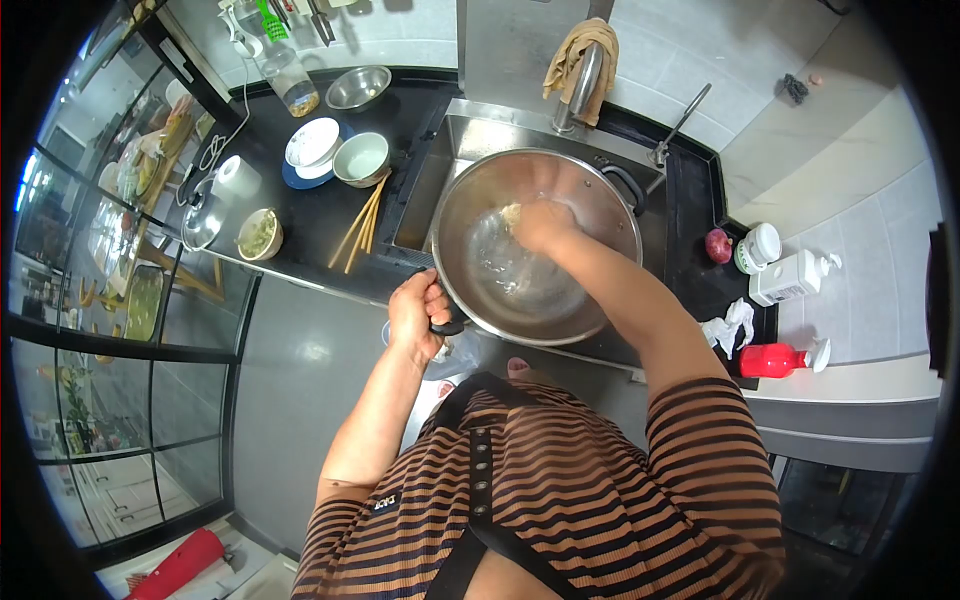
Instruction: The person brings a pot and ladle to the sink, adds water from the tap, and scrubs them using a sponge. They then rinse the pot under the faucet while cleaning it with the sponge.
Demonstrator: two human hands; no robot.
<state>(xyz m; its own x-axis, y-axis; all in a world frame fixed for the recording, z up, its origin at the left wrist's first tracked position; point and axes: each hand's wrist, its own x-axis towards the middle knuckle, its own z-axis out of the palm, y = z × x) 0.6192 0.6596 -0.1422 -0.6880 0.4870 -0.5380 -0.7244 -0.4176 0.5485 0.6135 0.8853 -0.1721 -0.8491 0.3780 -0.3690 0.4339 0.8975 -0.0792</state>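
Observation:
A large steel wok (470,290) with two black side handles rests tilted over the sink (420,205), with some clear water in its bottom. My left hand (412,310) is closed round the near-left handle. Inside the wok, my right hand (545,228) presses a pale yellowish sponge (511,215) against the inner wall. Most of the sponge is hidden under my fingers. Behind the wok stands the tap (588,85), a tan cloth (572,50) draped over it.
Left on the black counter are chopsticks (367,225), a pale green bowl (361,158), stacked plates (313,142), a steel bowl (358,88) and a small bowl of greens (260,233). To the right stand a red onion (718,245), a white pump bottle (790,278) and a red bottle (772,360).

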